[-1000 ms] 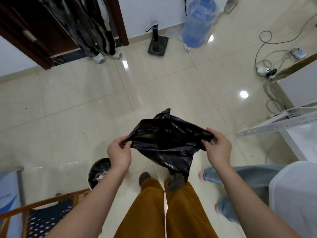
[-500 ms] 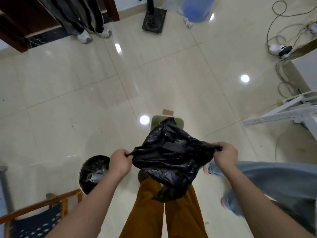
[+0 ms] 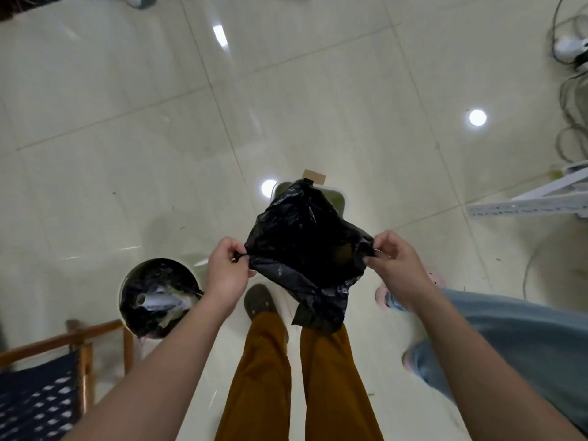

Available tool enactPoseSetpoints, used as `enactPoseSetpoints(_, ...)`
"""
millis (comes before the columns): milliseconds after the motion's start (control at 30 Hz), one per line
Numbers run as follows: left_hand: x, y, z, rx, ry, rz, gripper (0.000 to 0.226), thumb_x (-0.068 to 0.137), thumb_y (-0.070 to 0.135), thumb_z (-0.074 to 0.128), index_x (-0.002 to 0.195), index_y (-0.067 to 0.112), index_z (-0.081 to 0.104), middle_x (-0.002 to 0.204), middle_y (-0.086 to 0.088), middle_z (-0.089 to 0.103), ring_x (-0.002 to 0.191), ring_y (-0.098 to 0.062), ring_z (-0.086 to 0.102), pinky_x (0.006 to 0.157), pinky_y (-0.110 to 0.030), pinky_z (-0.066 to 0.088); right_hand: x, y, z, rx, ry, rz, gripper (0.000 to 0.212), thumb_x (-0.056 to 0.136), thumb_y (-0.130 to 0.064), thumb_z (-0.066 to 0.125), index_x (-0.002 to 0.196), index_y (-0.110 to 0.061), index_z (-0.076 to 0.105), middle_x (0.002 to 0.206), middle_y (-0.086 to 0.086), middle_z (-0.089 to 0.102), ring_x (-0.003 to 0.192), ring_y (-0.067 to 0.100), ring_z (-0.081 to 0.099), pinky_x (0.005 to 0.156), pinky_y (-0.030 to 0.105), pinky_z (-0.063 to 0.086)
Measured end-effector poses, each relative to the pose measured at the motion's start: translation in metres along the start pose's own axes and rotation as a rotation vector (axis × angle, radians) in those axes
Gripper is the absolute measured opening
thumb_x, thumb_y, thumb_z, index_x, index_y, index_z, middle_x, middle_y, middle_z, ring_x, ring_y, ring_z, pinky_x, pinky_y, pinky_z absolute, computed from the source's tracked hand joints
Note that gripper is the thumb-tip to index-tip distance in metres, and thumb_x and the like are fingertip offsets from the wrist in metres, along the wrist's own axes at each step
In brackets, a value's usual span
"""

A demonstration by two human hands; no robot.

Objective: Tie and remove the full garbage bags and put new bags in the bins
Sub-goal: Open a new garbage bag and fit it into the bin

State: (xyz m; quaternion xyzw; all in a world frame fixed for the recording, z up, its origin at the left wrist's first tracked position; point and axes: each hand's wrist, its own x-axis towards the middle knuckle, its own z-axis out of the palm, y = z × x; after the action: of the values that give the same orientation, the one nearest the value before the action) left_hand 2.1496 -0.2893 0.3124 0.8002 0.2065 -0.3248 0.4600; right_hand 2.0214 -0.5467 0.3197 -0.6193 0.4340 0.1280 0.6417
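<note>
A crumpled new black garbage bag (image 3: 305,246) hangs stretched between my two hands at waist height. My left hand (image 3: 227,268) pinches its left edge, and my right hand (image 3: 396,265) pinches its right edge. Behind the bag, a pale green square bin (image 3: 337,198) stands on the floor, mostly hidden by the plastic. Low on the left stands a round white bin (image 3: 122,300) lined with a black bag and full of paper trash.
A wooden chair with a dotted blue seat (image 3: 41,399) is at the lower left. Another person's legs in light jeans (image 3: 509,345) stand close on my right. A white metal frame (image 3: 528,203) and tangled cables (image 3: 572,100) lie at the right.
The view has tilted down and moved forward, bringing the green bin into sight behind the bag. My hands keep their pinch and have spread the bag's mouth wider.
</note>
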Motion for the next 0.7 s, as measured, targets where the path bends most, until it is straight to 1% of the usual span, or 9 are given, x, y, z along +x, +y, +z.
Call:
enactPoseSetpoints(100, 0.004, 0.002, 0.009, -0.025, 0.008, -0.004, 0.033, 0.091, -0.014, 0.049, 0.087, 0.019, 0.052, 0.096, -0.003, 0.063, 0.083, -0.016, 0.064, 0.060, -0.018, 0.053, 0.014, 0.001, -0.004, -0.091, 0.009, -0.012, 0.054, 0.080, 0.022, 0.059, 0.076, -0.031, 0.065, 0.082, -0.006, 0.072, 0.082, 0.010, 0.071, 0.067, 0.017, 0.053)
enactPoseSetpoints(167, 0.007, 0.004, 0.015, -0.054, 0.000, 0.000, 0.037, 0.089, -0.015, 0.053, 0.094, 0.022, 0.056, 0.100, -0.004, 0.066, 0.088, -0.016, 0.067, 0.065, -0.017, 0.056, 0.024, -0.004, -0.008, -0.222, 0.049, -0.044, 0.053, 0.077, 0.021, 0.063, 0.081, -0.032, 0.066, 0.078, -0.004, 0.067, 0.073, 0.001, 0.068, 0.063, 0.012, 0.051)
enactPoseSetpoints(267, 0.014, 0.009, 0.024, -0.026, 0.037, 0.003, 0.026, 0.089, -0.011, 0.057, 0.101, 0.011, 0.065, 0.100, -0.006, 0.068, 0.088, -0.018, 0.068, 0.071, -0.018, 0.055, 0.038, -0.015, -0.014, -0.359, 0.112, -0.128, 0.045, 0.075, 0.018, 0.067, 0.084, -0.025, 0.065, 0.066, -0.012, 0.060, 0.057, -0.008, 0.058, 0.057, 0.004, 0.044)
enactPoseSetpoints(367, 0.025, 0.014, 0.032, 0.078, 0.104, -0.033, 0.013, 0.092, -0.001, 0.059, 0.087, 0.007, 0.068, 0.082, -0.009, 0.067, 0.070, -0.022, 0.065, 0.062, -0.026, 0.052, 0.058, -0.022, -0.021, -0.465, 0.152, -0.158, 0.033, 0.079, 0.009, 0.069, 0.076, -0.024, 0.063, 0.068, -0.009, 0.060, 0.052, -0.001, 0.058, 0.051, 0.005, 0.041)
enactPoseSetpoints(433, 0.036, 0.016, 0.036, 0.159, 0.135, -0.045, 0.021, 0.094, 0.005, 0.058, 0.075, 0.013, 0.063, 0.071, -0.008, 0.065, 0.054, -0.021, 0.063, 0.048, -0.023, 0.046, 0.073, -0.024, -0.024, -0.468, 0.151, -0.126, 0.029, 0.084, 0.003, 0.068, 0.072, -0.022, 0.059, 0.073, 0.000, 0.061, 0.048, 0.002, 0.061, 0.049, 0.011, 0.046)
enactPoseSetpoints(500, 0.046, 0.018, 0.040, 0.156, 0.157, -0.071, 0.020, 0.096, 0.006, 0.056, 0.078, 0.013, 0.061, 0.072, -0.007, 0.065, 0.044, -0.017, 0.063, 0.040, -0.021, 0.044, 0.085, -0.027, -0.022, -0.376, 0.156, -0.092, 0.025, 0.091, -0.001, 0.062, 0.075, -0.018, 0.053, 0.085, 0.008, 0.058, 0.053, 0.012, 0.066, 0.050, 0.019, 0.054)
enactPoseSetpoints(533, 0.051, 0.020, 0.043, 0.116, 0.162, -0.095, 0.016, 0.096, 0.005, 0.055, 0.082, 0.012, 0.061, 0.077, -0.008, 0.066, 0.046, -0.016, 0.065, 0.042, -0.022, 0.048, 0.090, -0.028, -0.021, -0.321, 0.155, -0.077, 0.024, 0.094, -0.003, 0.059, 0.078, -0.018, 0.050, 0.089, 0.008, 0.057, 0.058, 0.019, 0.068, 0.051, 0.023, 0.056)
enactPoseSetpoints(600, 0.062, 0.023, 0.049, 0.048, 0.161, -0.120, 0.016, 0.092, -0.002, 0.057, 0.085, 0.012, 0.060, 0.090, -0.012, 0.068, 0.064, -0.018, 0.070, 0.061, -0.028, 0.058, 0.100, -0.031, -0.016, -0.229, 0.128, -0.045, 0.023, 0.098, -0.007, 0.053, 0.082, -0.022, 0.047, 0.093, 0.006, 0.056, 0.070, 0.026, 0.070, 0.055, 0.027, 0.058)
enactPoseSetpoints(700, 0.076, 0.028, 0.058, -0.049, 0.187, -0.067, 0.027, 0.088, -0.011, 0.053, 0.078, 0.013, 0.059, 0.093, -0.014, 0.066, 0.090, -0.032, 0.069, 0.087, -0.042, 0.056, 0.116, -0.036, -0.007, -0.090, 0.102, -0.008, 0.018, 0.100, -0.011, 0.051, 0.086, -0.023, 0.048, 0.100, 0.009, 0.060, 0.086, 0.022, 0.067, 0.070, 0.030, 0.059)
